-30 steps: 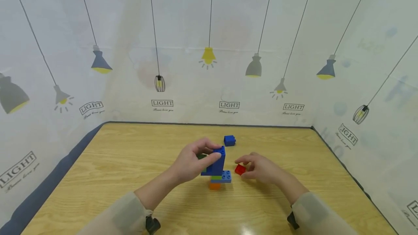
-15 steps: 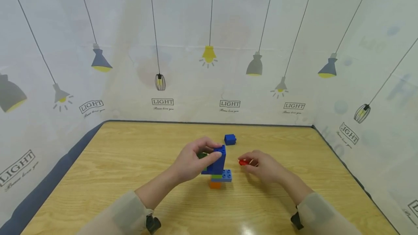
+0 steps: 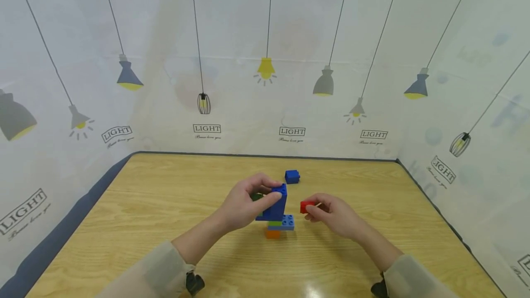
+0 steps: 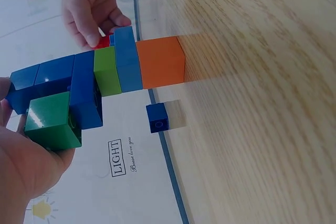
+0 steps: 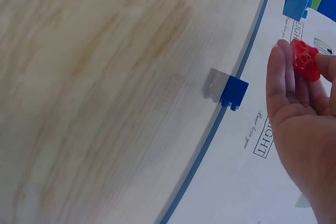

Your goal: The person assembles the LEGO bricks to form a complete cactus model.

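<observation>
My left hand [image 3: 242,203] grips the upper end of a tower of toy building bricks, fingers and thumb on its tall blue part [image 3: 279,206]. An orange brick [image 4: 161,62] forms the base on the tabletop. Over it come a light blue brick [image 3: 288,222] with bare studs to the right, a lime green brick [image 4: 107,72] and dark blue ones. A dark green brick [image 4: 51,121] juts out at the side by my left palm. Right of the tower, my right hand [image 3: 341,217] pinches a red brick [image 5: 305,60] between thumb and fingers, held above the table.
A single blue brick [image 3: 292,177] lies on its side behind the tower, its studs pointing right. The wooden table [image 3: 174,187] ends at a dark edging, with a lamp-printed curtain [image 3: 232,82] around the back and sides.
My right hand has lifted the red brick off the table and turned it between thumb and fingers. The left hand stays on the tower.
</observation>
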### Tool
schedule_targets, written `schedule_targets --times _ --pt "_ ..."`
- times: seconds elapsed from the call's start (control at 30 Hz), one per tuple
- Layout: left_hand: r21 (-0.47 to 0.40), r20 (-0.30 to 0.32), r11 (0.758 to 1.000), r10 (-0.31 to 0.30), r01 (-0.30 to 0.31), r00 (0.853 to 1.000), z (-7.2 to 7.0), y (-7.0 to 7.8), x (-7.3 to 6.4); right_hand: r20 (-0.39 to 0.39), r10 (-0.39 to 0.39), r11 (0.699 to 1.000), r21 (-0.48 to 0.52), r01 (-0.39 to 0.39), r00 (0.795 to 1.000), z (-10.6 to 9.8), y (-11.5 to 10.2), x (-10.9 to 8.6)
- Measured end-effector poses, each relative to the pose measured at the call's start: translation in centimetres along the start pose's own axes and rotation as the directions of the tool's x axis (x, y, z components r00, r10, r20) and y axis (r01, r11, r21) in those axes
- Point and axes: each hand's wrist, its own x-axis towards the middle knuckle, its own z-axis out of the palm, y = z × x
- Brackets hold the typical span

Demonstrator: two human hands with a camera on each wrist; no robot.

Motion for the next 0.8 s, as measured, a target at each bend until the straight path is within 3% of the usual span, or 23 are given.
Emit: schedule_targets --times 0.17,0.37,0.53,0.8 --pt "0.003 -0.003 1.000 0.001 -0.001 1.000 0.0 -0.1 0.1 0.021 -0.026 0.994 0.104 0.024 0.999 0.3 -0.6 -0.1" --pt "0.003 -0.007 1.000 0.005 -0.005 1.000 0.0 0.1 0.0 0.102 0.057 0.971 0.227 -0.079 0.993 1.0 -1.2 -0.3" --pt "0.007 -0.005 1.000 0.011 -0.011 1.000 0.1 0.1 0.0 0.105 0.064 0.969 0.232 -0.087 0.992 1.3 -1.0 -0.2" --pt "0.009 -0.006 1.000 0.016 -0.016 1.000 0.0 0.1 -0.1 0.106 0.008 0.986 0.167 -0.025 0.994 2.0 -0.8 0.2"
